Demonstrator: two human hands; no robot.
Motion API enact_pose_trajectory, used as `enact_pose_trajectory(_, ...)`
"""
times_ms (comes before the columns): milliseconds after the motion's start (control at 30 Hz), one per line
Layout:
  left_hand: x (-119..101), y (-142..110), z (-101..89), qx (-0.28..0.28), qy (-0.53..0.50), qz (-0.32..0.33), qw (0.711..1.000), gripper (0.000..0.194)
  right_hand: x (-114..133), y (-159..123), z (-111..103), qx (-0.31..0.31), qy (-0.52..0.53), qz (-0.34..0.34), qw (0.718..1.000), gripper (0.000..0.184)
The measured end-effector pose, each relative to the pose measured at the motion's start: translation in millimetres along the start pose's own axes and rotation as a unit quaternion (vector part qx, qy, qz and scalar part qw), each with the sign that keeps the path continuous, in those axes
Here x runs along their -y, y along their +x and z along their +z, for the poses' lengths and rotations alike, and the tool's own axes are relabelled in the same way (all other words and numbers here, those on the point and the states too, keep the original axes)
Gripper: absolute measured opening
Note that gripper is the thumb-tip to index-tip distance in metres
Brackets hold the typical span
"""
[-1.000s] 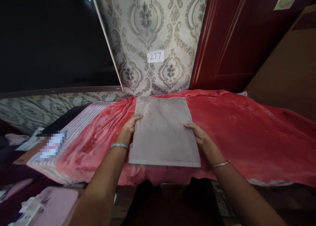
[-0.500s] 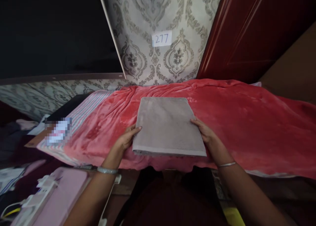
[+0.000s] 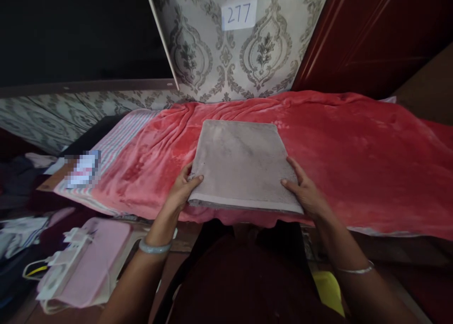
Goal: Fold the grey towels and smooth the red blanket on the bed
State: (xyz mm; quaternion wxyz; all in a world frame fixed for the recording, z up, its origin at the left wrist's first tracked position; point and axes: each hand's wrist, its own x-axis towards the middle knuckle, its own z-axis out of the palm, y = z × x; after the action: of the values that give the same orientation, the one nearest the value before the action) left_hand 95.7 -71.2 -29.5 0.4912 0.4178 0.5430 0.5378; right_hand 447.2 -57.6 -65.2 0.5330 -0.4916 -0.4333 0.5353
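Observation:
A folded grey towel (image 3: 244, 166) lies flat on the red blanket (image 3: 357, 168), its pale hemmed edge facing me. At its left side my left hand (image 3: 184, 186) holds it, thumb on top and the other fingers partly hidden at the edge. My right hand (image 3: 306, 191) grips the opposite side, its thumb resting on the towel and the index finger stretched along the edge. The remaining fingers of that hand are mostly hidden.
A large dark screen (image 3: 81, 36) stands at the back left, beside a patterned wall with a paper marked 277 (image 3: 239, 13). At lower left, a white power strip (image 3: 65, 262) lies on a pink stool (image 3: 102, 258). A dark red door panel (image 3: 368, 36) rises behind the blanket.
The view has tipped downward, so the wall and blanket sit higher. My right thumb and index finger have spread further apart on the towel's edge. Both hands stay at its sides.

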Motion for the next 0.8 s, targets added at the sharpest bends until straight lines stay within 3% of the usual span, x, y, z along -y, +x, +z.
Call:
enact_pose_trajectory(233, -1, -9, -1.7, 0.004, 0.003, -0.016, 1.000, 0.065, -8, -2, 2, 0.003, 0.015, -0.005, 1.000, 0.071)
enact_pose_trajectory(433, 6, -15, -6.9, -0.031, 0.056, 0.005, 0.998, 0.080, -4, -5, 1, 0.019, -0.036, -0.001, 0.999, 0.080)
enact_pose_trajectory(567, 14, -14, -12.0, 0.002, 0.131, 0.068, 0.989, 0.089, -3, -3, -1, 0.036, -0.088, -0.027, 0.995, 0.087)
enact_pose_trajectory(700, 22, -13, -12.9, 0.017, 0.221, 0.171, 0.960, 0.088, -7, -1, -4, 0.046, -0.103, -0.038, 0.993, 0.087)
enact_pose_trajectory(800, 27, -14, -14.9, 0.018, 0.255, 0.209, 0.944, 0.084, -11, -1, -6, 0.043, -0.126, -0.061, 0.989, 0.084)
